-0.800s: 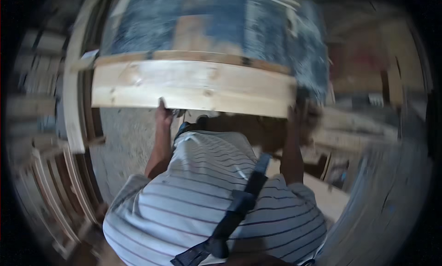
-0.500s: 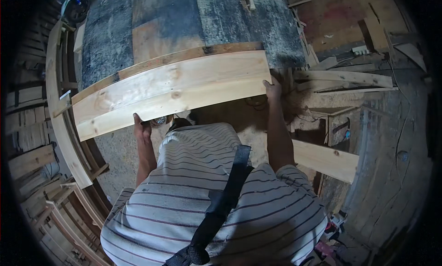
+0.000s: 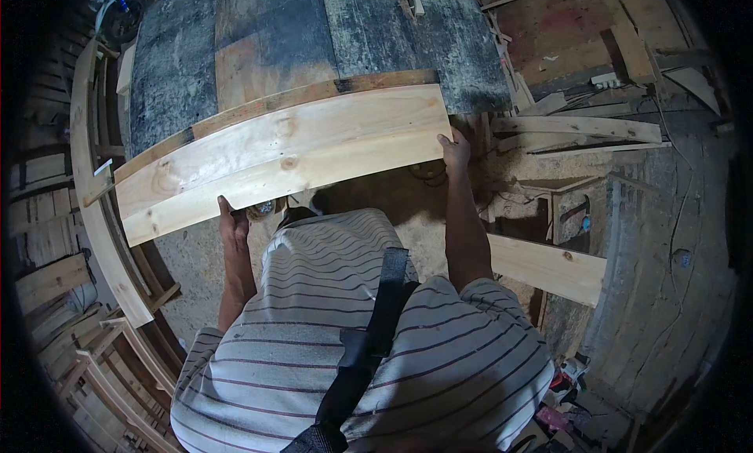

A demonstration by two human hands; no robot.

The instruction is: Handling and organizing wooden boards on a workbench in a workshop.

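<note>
A wide pale pine board [image 3: 329,135] with knots spans the near edge of a worktable [image 3: 369,41], whose top has blackened and plain panels. A narrow darker strip of wood [image 3: 306,93] runs along the board's far edge. My left hand [image 3: 234,219] grips the board's near edge left of its middle, thumb on top. My right hand [image 3: 456,150] holds its right end, thumb on the face. The fingers under the board are hidden from view.
A long plank [image 3: 94,155] and wooden frames [image 3: 118,378] stand at left. At right lie offcuts [image 3: 580,131], another pine board [image 3: 541,261] and a cable [image 3: 686,202]. A wheel [image 3: 121,21] shows top left; pink and red items [image 3: 553,414] lie low at right.
The view has swung round and steadied since the earliest frame. The board now slants, right end farther from me, and has shifted slightly left in the picture with both hands still on it.
</note>
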